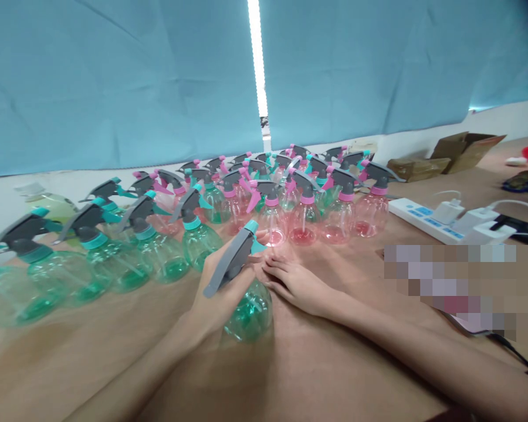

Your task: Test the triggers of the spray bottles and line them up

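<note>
Tan tabletop [325,363]: left fingers [242,283] around green bottle [249,316], right fingers [281,269] slightly apart, palm down.

Left hand clasped, right hand spread low

Both bare forearms reach in from the near corners and meet mid-view. The left hand [225,298] closes in a rounded grip, its thumb [245,281] angled up and forward, the left forearm [149,363] slanting behind it. Across from it, the right hand [301,284] lies palm down, fingers [278,266] stretched loosely toward the left one, thumb below them, the right forearm [400,346] running long and diagonal.
</note>
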A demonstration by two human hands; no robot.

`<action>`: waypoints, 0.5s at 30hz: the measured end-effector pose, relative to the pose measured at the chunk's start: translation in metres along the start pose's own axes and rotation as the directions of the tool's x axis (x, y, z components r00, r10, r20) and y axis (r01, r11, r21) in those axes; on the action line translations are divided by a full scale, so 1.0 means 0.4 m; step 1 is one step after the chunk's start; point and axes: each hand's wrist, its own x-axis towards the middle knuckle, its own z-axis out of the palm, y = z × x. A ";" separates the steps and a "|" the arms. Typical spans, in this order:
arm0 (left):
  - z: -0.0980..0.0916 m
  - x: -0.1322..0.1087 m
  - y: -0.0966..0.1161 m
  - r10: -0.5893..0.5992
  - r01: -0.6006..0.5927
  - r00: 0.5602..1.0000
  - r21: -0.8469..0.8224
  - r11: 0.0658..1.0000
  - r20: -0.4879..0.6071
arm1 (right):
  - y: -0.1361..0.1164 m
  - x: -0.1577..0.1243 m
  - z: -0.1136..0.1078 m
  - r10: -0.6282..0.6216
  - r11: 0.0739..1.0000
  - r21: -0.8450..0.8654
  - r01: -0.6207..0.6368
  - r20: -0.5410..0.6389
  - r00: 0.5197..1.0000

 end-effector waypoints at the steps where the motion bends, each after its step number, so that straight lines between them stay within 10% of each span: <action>1: -0.001 0.001 0.002 0.001 -0.001 1.000 -0.004 1.000 0.014 | 0.000 0.000 0.000 -0.001 1.000 0.006 0.001 -0.001 1.000; 15: 0.000 0.007 0.012 0.016 -0.014 0.999 0.080 0.997 -0.031 | -0.001 0.000 -0.002 -0.015 0.999 0.028 0.015 -0.006 1.000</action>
